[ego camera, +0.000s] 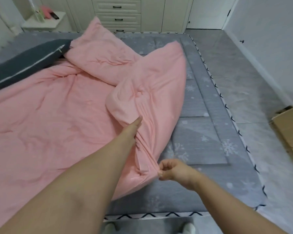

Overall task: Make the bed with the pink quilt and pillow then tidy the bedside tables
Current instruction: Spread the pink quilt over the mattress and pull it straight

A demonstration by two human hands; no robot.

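Note:
The pink quilt (57, 115) lies crumpled over the left and middle of the grey snowflake mattress (210, 135), with one part folded back towards the far end. My left hand (133, 127) grips a bunched fold of the quilt near its right edge; the fingers are hidden in the cloth. My right hand (172, 169) pinches the quilt's near corner between thumb and curled fingers. A dark grey pillow (24, 63) with a white stripe lies at the left, partly on the quilt. A white bedside table (46, 22) stands beyond the far left corner of the bed.
The bedside table carries a pink object (46, 11), a dark remote-like item (54, 15) and a pale green bottle (40, 16). White drawers (118, 14) line the far wall. A cardboard box (289, 129) sits on the grey tiled floor at the right.

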